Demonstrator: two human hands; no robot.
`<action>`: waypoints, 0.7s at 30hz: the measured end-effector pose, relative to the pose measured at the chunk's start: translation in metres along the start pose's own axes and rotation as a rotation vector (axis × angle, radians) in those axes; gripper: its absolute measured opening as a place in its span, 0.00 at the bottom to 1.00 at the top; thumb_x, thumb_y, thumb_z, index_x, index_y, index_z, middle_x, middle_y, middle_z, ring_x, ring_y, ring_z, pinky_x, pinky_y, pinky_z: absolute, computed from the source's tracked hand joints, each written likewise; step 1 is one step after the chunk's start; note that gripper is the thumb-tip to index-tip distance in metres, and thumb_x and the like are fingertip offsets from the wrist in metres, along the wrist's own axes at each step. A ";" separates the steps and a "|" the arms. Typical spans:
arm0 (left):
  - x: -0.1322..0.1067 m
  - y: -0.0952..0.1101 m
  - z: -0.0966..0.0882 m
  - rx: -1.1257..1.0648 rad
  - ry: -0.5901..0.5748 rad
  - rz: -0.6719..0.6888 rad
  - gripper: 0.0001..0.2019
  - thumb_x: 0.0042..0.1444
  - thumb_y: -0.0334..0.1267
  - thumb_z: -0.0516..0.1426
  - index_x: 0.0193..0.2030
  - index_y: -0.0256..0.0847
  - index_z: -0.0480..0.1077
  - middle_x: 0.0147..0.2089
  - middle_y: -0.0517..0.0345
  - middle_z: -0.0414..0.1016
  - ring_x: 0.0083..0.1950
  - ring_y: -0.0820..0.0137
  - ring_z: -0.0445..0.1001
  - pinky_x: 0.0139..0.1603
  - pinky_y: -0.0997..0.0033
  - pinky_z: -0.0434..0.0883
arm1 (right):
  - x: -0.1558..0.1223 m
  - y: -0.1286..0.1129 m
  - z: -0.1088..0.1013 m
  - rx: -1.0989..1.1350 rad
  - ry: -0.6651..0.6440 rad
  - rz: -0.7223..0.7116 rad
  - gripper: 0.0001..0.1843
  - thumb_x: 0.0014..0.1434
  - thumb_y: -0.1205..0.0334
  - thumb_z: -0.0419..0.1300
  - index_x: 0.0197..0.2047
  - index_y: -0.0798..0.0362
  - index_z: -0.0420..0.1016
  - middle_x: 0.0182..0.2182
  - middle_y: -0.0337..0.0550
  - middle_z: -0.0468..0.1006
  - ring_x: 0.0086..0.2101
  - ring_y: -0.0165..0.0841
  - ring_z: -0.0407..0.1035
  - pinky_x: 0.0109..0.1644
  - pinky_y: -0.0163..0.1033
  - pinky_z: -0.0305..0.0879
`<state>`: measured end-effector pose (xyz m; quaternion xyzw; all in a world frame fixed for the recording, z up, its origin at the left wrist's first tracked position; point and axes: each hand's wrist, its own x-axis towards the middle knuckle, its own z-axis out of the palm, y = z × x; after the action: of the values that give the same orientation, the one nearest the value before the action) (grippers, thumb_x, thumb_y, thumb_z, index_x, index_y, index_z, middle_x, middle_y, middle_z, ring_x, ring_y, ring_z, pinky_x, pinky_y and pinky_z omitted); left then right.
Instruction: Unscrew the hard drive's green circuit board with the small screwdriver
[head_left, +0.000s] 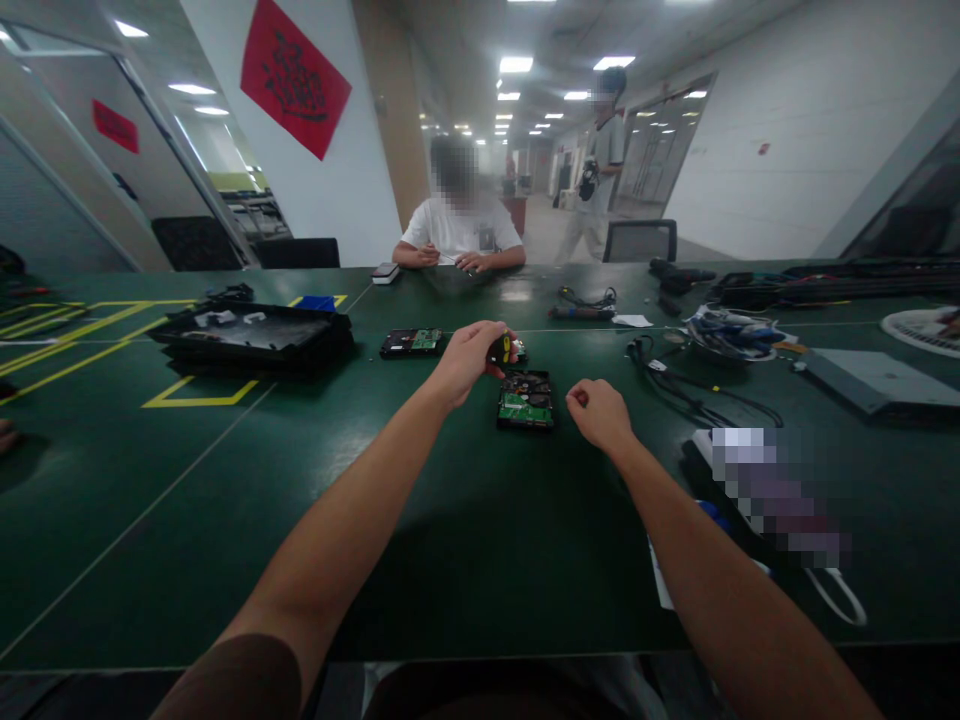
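A hard drive (pixel 526 412) lies on the green table in front of me, its green circuit board facing up. My left hand (pixel 472 362) is closed around a black-and-yellow tool (pixel 504 348), perhaps a screwdriver handle, just above the drive's far left edge; its lower end cannot be made out. To the right of the drive, apart from it, my right hand (pixel 600 414) is curled with thumb and fingers pinched; whatever they hold, if anything, is too small to see. A second hard drive (pixel 412 342) rests left of my left hand. Another green-board piece is partly hidden behind that hand.
Black trays (pixel 255 335) stand at left. On the right are cables (pixel 675 380), a bundle of wires (pixel 731 332), a grey metal box (pixel 881 383) and a phone-like object (pixel 772 495). Across the table sits a person (pixel 459 230); another stands behind.
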<state>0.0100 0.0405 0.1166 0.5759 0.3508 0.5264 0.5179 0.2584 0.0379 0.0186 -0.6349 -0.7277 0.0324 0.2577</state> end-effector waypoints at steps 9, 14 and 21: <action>0.001 -0.003 -0.002 0.006 0.001 0.003 0.17 0.61 0.50 0.59 0.40 0.36 0.76 0.34 0.51 0.78 0.36 0.67 0.78 0.25 0.76 0.71 | -0.007 -0.050 0.025 0.215 0.057 -0.351 0.04 0.63 0.63 0.65 0.41 0.52 0.81 0.43 0.48 0.75 0.46 0.40 0.69 0.52 0.46 0.66; 0.001 -0.001 -0.003 0.006 -0.004 0.020 0.16 0.62 0.50 0.58 0.39 0.36 0.75 0.36 0.51 0.79 0.35 0.68 0.78 0.25 0.76 0.71 | -0.004 -0.053 0.031 0.198 0.030 -0.317 0.02 0.61 0.63 0.67 0.37 0.50 0.83 0.44 0.47 0.76 0.46 0.41 0.69 0.53 0.47 0.64; 0.000 0.002 -0.004 0.011 0.016 0.011 0.16 0.62 0.49 0.58 0.39 0.37 0.75 0.36 0.51 0.79 0.36 0.68 0.78 0.25 0.77 0.70 | -0.003 -0.053 0.035 0.177 0.016 -0.291 0.03 0.61 0.62 0.67 0.35 0.49 0.84 0.44 0.47 0.78 0.46 0.41 0.69 0.53 0.48 0.64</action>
<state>0.0055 0.0409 0.1179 0.5766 0.3545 0.5318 0.5090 0.1955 0.0342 0.0071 -0.4980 -0.8041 0.0540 0.3202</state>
